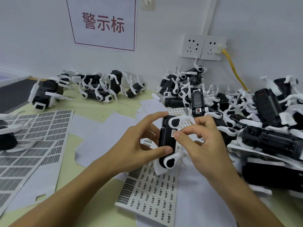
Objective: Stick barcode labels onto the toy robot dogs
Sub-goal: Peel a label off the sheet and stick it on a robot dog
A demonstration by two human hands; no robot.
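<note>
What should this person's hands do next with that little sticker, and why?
Probably press it flat. The right hand pinches a small label at the side of the toy dog, which the left hand grips; the label's edge looks not fully stuck down.

I see bright, even overhead light, soft shadows only; wide-angle bending at the edges, motion blur lower right, centre sharp

my left hand (141, 141) grips a toy robot dog (167, 141) by its black body, thumb low, fingers over the top. my right hand (203, 141) presses a small barcode label (173, 133) on its side with the thumb. a label sheet (152, 195) lies on the table (91, 108) under them. more dogs are heaped at right (255, 112).
</note>
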